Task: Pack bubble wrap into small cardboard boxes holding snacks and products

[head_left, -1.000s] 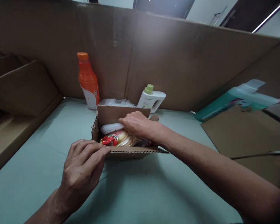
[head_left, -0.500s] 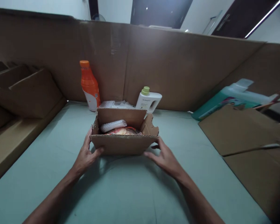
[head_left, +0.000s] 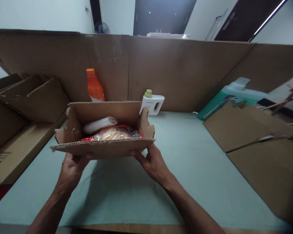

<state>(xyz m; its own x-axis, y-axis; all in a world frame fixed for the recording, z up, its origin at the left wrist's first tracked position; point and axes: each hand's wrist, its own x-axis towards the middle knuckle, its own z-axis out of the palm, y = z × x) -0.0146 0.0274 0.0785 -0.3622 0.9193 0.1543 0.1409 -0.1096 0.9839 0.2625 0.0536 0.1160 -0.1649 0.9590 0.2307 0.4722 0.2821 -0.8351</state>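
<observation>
Both hands, left (head_left: 72, 167) and right (head_left: 153, 162), grip the open cardboard box (head_left: 102, 148) from beneath, fingers probably curled under its base, box at twelve o'clock above them.

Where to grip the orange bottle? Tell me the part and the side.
Grip the orange bottle at its narrow neck under the cap, coming from above. It stands upright against the cardboard wall, and the held box hides its lower body from the front.

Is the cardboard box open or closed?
Open. The cardboard box has its flaps standing up, and a snack packet and a white packet show inside. The left hand and right hand hold it.
</observation>
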